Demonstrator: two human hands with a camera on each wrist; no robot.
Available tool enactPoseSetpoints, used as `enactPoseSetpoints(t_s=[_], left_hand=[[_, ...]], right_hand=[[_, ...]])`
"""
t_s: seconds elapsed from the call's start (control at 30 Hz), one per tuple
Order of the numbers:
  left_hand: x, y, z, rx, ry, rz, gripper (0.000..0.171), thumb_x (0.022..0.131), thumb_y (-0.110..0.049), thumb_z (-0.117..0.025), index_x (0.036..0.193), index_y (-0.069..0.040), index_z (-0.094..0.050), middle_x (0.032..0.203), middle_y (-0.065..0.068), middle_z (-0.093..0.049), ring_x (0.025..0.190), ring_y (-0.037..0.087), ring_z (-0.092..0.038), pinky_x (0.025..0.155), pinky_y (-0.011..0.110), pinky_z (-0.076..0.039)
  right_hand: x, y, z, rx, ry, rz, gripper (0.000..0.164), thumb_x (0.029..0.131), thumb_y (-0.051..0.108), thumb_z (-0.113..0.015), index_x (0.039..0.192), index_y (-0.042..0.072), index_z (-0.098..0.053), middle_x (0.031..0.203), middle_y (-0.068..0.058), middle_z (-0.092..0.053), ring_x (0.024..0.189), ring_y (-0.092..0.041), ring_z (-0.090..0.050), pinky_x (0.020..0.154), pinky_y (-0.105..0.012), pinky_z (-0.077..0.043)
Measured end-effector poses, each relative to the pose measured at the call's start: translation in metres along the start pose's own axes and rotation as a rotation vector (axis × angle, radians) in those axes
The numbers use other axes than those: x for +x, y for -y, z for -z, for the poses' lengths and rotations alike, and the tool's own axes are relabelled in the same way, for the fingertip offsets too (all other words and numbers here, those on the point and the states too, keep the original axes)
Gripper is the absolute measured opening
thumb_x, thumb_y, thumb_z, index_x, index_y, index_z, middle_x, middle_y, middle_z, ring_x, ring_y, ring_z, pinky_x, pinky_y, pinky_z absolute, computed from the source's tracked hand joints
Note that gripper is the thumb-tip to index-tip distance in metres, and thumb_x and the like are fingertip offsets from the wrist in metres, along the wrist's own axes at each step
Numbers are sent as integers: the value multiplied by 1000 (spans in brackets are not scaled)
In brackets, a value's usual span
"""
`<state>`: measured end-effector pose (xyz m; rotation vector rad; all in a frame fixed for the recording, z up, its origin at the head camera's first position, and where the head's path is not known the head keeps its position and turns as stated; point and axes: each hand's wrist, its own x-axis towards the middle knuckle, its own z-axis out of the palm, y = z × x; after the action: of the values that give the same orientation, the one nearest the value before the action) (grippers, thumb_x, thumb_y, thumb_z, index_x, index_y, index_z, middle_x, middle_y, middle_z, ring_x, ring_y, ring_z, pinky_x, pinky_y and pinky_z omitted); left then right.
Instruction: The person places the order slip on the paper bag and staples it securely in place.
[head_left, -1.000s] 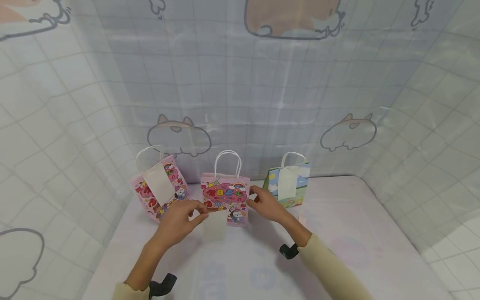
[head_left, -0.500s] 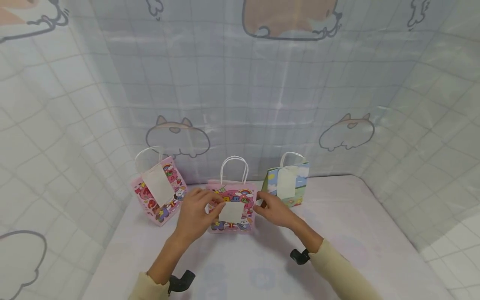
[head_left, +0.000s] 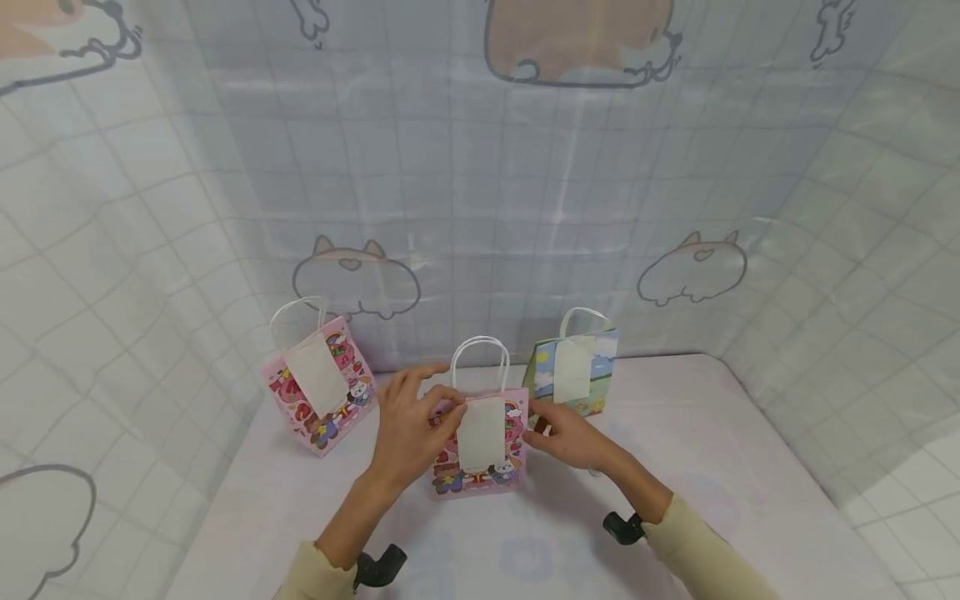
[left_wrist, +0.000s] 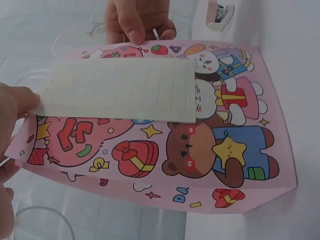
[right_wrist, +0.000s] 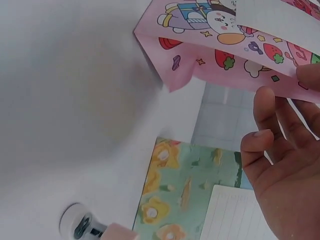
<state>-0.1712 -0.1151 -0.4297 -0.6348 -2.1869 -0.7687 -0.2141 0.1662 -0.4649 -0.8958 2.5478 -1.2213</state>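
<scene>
A pink paper gift bag [head_left: 515, 454] with cartoon animals and white handles is in the middle of the head view. A lined cream paper note [head_left: 482, 437] lies upright against its front. At the note's top left corner, my left hand [head_left: 408, 429] pinches it, and in the left wrist view the other fingers are under the bag's top edge. My right hand [head_left: 570, 440] grips the bag's right side edge, its thumb on the front and fingers behind. In the left wrist view, the printed bear [left_wrist: 195, 155] faces the camera and the bag's bottom is folded flat.
To the left leans another pink gift bag [head_left: 288, 402] with a note [head_left: 318, 375] on its front. At the right stands a blue-green gift bag [head_left: 602, 375], also bearing a note [head_left: 573, 368]. A small pink-and-white stapler-like object [right_wrist: 82, 225] lies near it. Patterned sheeting [head_left: 555, 208] encloses the table.
The left hand has raised the note from below the bag onto its front, turning it upright. Both hands and the middle bag have moved right and nearer, away from the back wall.
</scene>
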Motion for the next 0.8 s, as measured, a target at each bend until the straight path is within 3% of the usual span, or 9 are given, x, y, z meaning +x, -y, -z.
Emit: enactPoseSetpoints(t_s=[0.27, 0.57, 0.7, 0.8], left_hand=[[-3, -1, -5, 1, -3, -13, 12, 87, -27, -80, 94, -21, -72, 107, -5, -71, 108, 19, -58, 90, 46, -30], [-5, -5, -9, -27, -40, -16, 14, 84, -27, -83, 92, -20, -73, 94, -7, -71, 97, 16, -59, 87, 44, -30], [-6, -7, -14, -46, -59, -15, 13, 84, -26, -83, 90, -20, -73, 93, -8, -71, 95, 16, -58, 86, 44, -30], [-7, -9, -16, -57, -62, -19, 13, 84, -26, -82, 89, -20, -72, 92, -8, -70, 94, 15, -58, 86, 44, -30]], right_hand=[[-13, 0, 3, -2, 5, 4, 29, 98, 23, -66, 126, 22, -61, 109, 8, -65, 92, -18, -59, 73, -31, -52], [-20, 3, 5, -19, 1, 35, 33, 96, 21, -67, 128, 28, -60, 109, 11, -64, 91, -17, -60, 72, -30, -52], [-21, 7, 6, -55, -48, 37, 28, 96, 25, -67, 123, 28, -62, 96, 6, -59, 91, -22, -55, 70, -28, -45], [-19, 16, 7, -43, -123, 41, 23, 95, 33, -69, 118, 28, -66, 97, 5, -58, 96, -24, -53, 78, -32, -46]])
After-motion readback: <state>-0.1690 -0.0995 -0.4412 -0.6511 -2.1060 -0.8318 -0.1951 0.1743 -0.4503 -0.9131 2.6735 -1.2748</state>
